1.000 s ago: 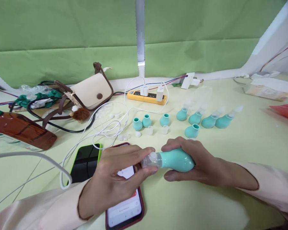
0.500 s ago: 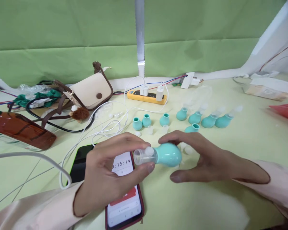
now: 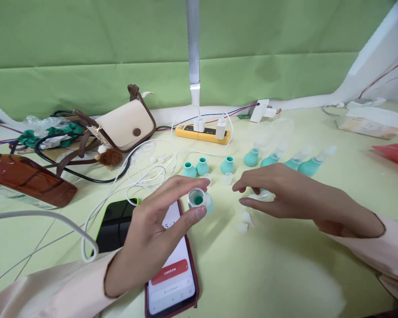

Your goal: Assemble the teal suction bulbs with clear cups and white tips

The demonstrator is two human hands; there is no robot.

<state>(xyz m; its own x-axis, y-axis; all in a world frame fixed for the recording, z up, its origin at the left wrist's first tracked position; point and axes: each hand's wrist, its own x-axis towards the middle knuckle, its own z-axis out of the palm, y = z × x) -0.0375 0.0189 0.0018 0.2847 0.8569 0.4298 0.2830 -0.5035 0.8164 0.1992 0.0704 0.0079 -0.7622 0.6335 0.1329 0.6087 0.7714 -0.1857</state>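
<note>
My left hand (image 3: 159, 229) pinches the clear tube of a teal squeeze-bulb aspirator (image 3: 197, 198) between thumb and fingers. The tube's round mouth faces me, and most of the bulb is hidden behind it. To the right, my right hand (image 3: 275, 192) hovers over the table with thumb and fingers apart. Partly hidden under it lies a clear plastic piece (image 3: 262, 196). Small white pieces (image 3: 247, 217) rest just below its fingertips. Beyond the hands stand open teal bulbs (image 3: 227, 165) and small clear cups (image 3: 228, 178). Several bulbs with clear tips (image 3: 310, 166) lean at the back right.
A phone (image 3: 172, 282) with a lit screen lies under my left hand, beside a black device with a green edge (image 3: 114, 225). White cables (image 3: 149, 176), a handbag (image 3: 128, 126) and a brown bottle (image 3: 29, 181) are leftward. A yellow power strip (image 3: 202, 134) sits behind.
My left hand has turned the aspirator so its tube mouth faces me. My right hand has moved from beside the bulb, up and right, over the small pieces.
</note>
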